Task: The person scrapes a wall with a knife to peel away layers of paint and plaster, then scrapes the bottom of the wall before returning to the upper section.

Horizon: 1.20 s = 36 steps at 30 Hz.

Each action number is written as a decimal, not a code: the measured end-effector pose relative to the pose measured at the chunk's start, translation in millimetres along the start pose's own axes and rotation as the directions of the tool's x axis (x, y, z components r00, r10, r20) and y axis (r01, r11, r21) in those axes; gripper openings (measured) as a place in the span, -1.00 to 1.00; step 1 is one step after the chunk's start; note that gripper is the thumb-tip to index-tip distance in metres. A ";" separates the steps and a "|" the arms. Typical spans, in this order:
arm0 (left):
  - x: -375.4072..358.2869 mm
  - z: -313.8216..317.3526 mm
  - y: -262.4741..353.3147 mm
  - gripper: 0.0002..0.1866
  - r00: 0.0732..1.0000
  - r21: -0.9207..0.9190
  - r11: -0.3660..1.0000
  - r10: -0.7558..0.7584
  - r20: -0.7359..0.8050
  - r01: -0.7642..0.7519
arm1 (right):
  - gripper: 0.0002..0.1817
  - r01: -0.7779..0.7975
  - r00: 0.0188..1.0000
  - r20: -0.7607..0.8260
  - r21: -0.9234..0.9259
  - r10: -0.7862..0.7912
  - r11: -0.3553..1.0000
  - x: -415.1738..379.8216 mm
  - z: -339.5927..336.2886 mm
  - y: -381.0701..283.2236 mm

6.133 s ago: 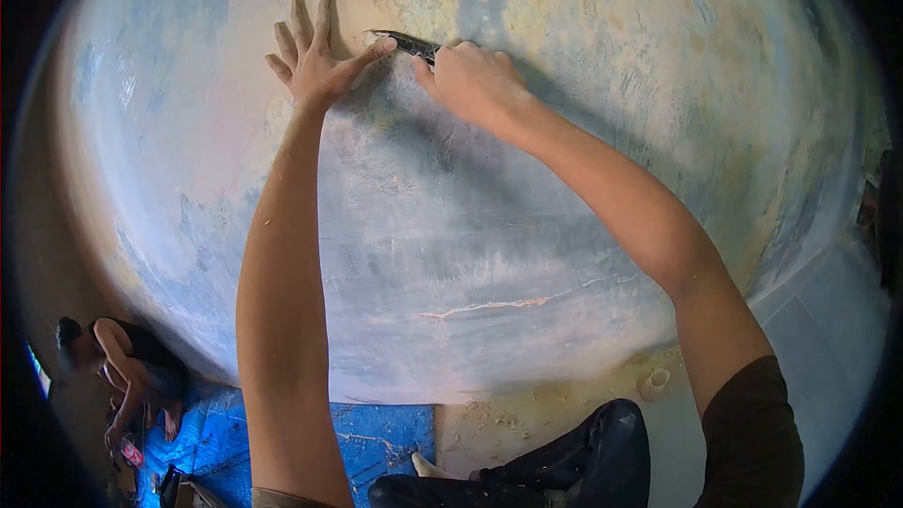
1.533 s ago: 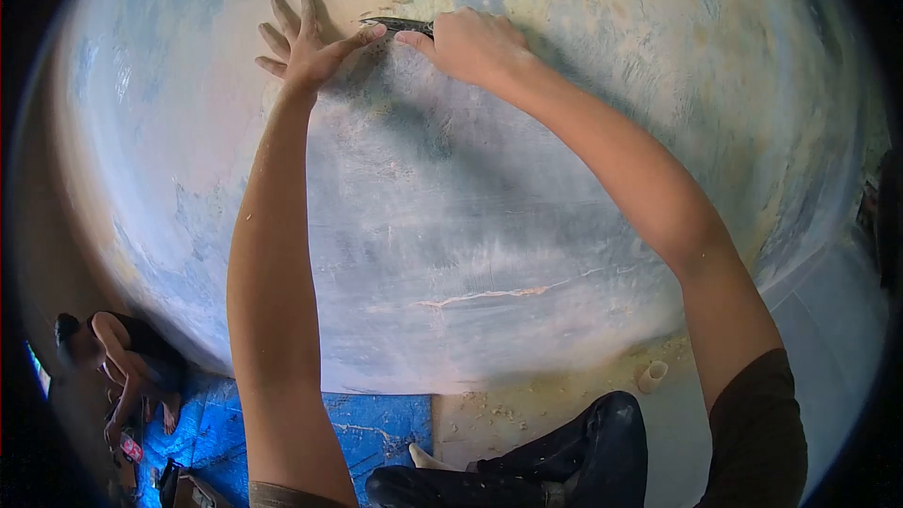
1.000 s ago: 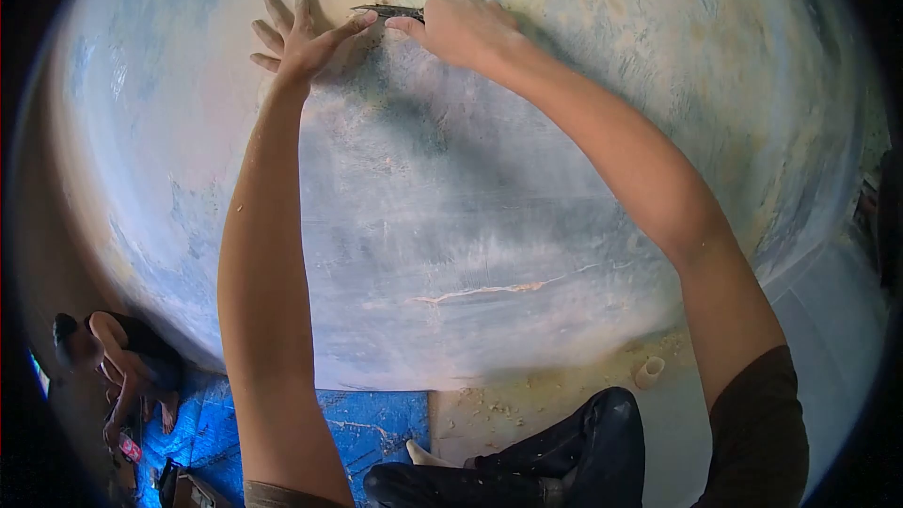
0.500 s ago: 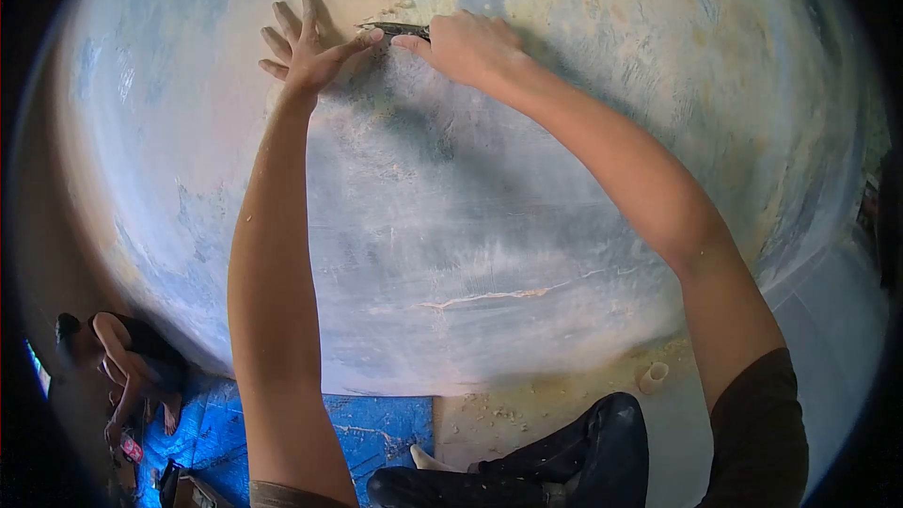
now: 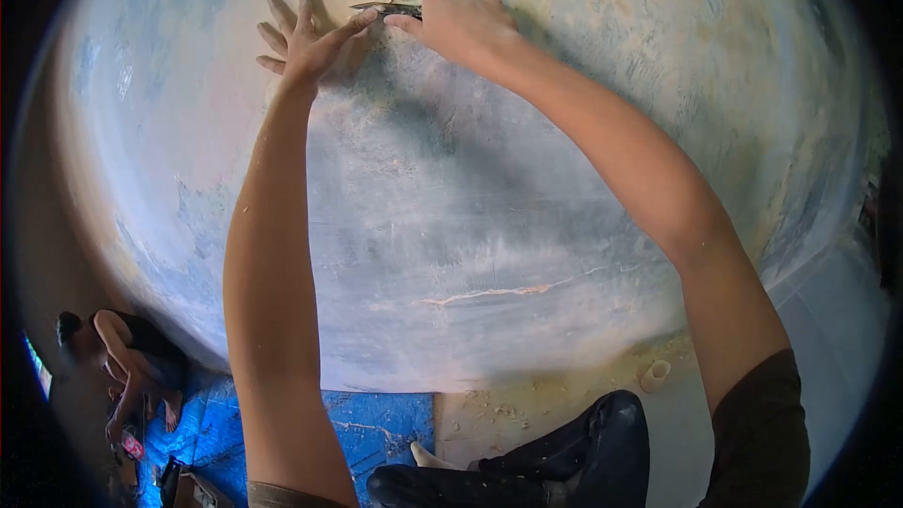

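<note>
A large rounded surface point(image 5: 423, 198), mottled white, blue-grey and tan, fills most of the head view. My right hand point(image 5: 470, 26) is closed around a dark knife point(image 5: 403, 11), whose pointed blade lies against the upper part of this surface and points left. The handle is hidden inside my fist. My left hand point(image 5: 306, 42) rests on the surface with its fingers spread. Its thumb reaches right and touches the blade's lower edge. Rough, flaked patches show around the blade.
At lower left, another person point(image 5: 132, 357) crouches by a blue tarp point(image 5: 376, 423). A small beige cup-like cylinder point(image 5: 656, 376) stands on the floor at right, with crumbs scattered nearby. My bent legs point(image 5: 564, 452) are below the rounded surface, which has a pale crack point(image 5: 499, 293) low down.
Both hands and the knife have shifted slightly up and to the left across the surface. My left thumb stays at the blade.
</note>
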<state>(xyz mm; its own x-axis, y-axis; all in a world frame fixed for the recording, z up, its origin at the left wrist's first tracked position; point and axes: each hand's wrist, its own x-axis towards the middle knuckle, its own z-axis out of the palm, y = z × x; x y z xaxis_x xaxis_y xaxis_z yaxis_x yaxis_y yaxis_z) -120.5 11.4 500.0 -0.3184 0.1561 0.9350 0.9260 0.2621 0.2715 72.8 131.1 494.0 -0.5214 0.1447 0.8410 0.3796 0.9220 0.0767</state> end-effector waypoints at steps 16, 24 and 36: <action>-3.7 0.2 -4.5 0.50 0.998 0.071 0.995 0.061 0.021 -0.062 | -0.20 -0.079 0.993 0.098 0.081 0.071 0.994 -17.1 -5.9 1.7; -3.3 5.1 -1.1 0.53 0.999 0.100 0.994 0.039 -0.013 -0.037 | -0.20 -0.077 0.994 0.086 0.059 0.072 0.995 -20.5 -5.7 4.5; -1.0 5.0 2.5 0.50 1.000 0.106 0.994 -0.002 -0.028 0.005 | -0.21 0.011 1.000 -0.021 -0.082 -0.013 0.997 -13.3 2.6 6.7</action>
<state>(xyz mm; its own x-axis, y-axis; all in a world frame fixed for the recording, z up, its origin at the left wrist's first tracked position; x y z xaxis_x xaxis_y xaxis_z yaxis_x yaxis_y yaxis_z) -118.9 16.7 498.6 -0.3142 0.1293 0.9405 0.8979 0.3622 0.2502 80.3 136.3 481.9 -0.5098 0.1251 0.8512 0.4355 0.8908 0.1299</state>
